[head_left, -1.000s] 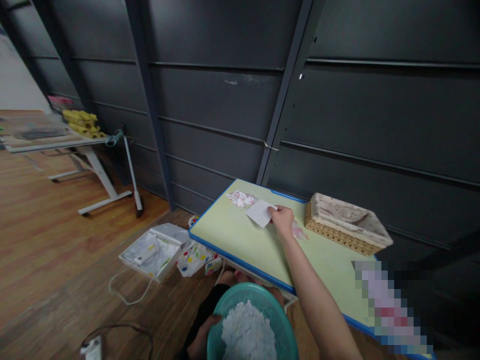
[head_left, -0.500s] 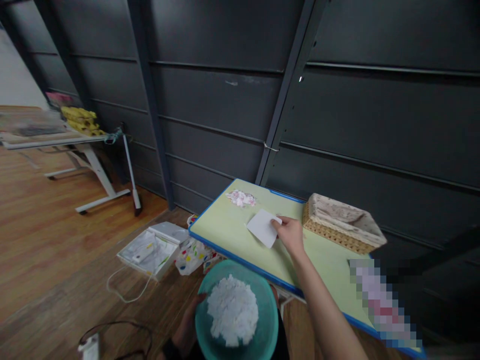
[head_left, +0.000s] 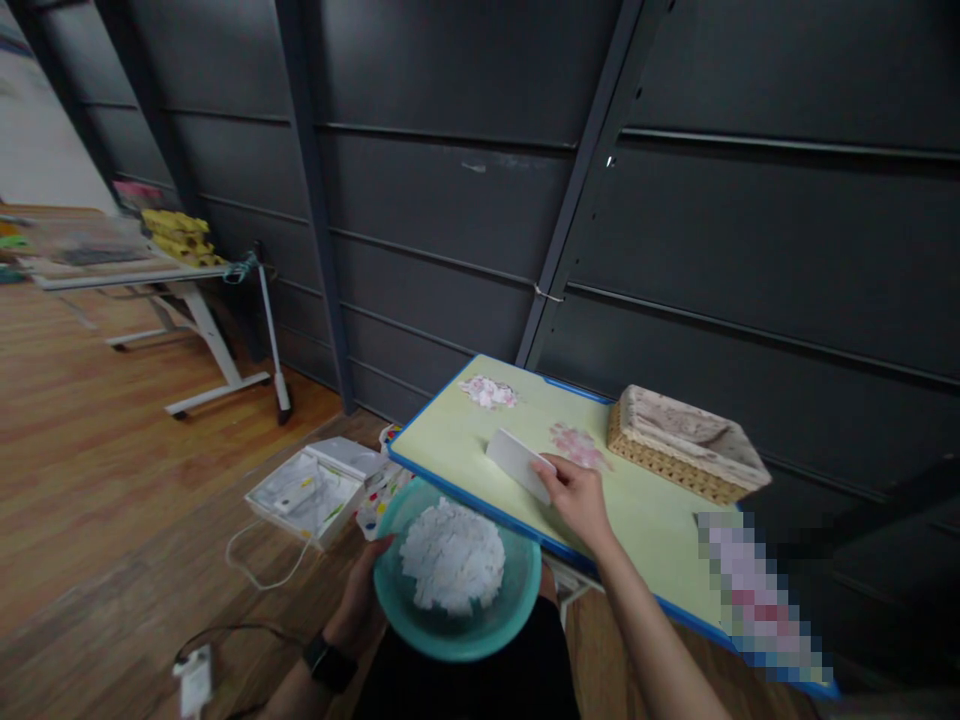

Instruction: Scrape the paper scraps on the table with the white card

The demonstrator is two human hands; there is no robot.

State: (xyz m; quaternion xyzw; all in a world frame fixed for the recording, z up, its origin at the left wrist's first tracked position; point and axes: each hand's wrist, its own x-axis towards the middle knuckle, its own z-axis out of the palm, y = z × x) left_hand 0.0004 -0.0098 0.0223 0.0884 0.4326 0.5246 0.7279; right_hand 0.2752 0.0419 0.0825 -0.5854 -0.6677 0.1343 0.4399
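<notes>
My right hand (head_left: 576,500) pinches a white card (head_left: 516,462) by its near right end. The card is tilted up on edge over the pale yellow tabletop (head_left: 442,438). My left hand (head_left: 364,585), a dark watch on its wrist, grips the left rim of a teal plastic basin (head_left: 459,645). A heap of small white pieces (head_left: 454,560) fills the basin's middle. The basin's far rim is at the blue table edge, above my lap. Behind the card lie a whitish-pink pile (head_left: 489,391) and a flatter patch of pink bits (head_left: 576,444).
A cloth-lined wicker basket (head_left: 679,470) stands at the table's back right. A blurred-out item (head_left: 757,595) lies on the right end. On the floor at left are an open white box (head_left: 307,495) and a power strip (head_left: 195,680). Dark wall panels (head_left: 450,230) rise behind.
The card has moved towards the near table edge and tipped up, showing the pink patch behind it. The basin has shifted up and left, to the table edge.
</notes>
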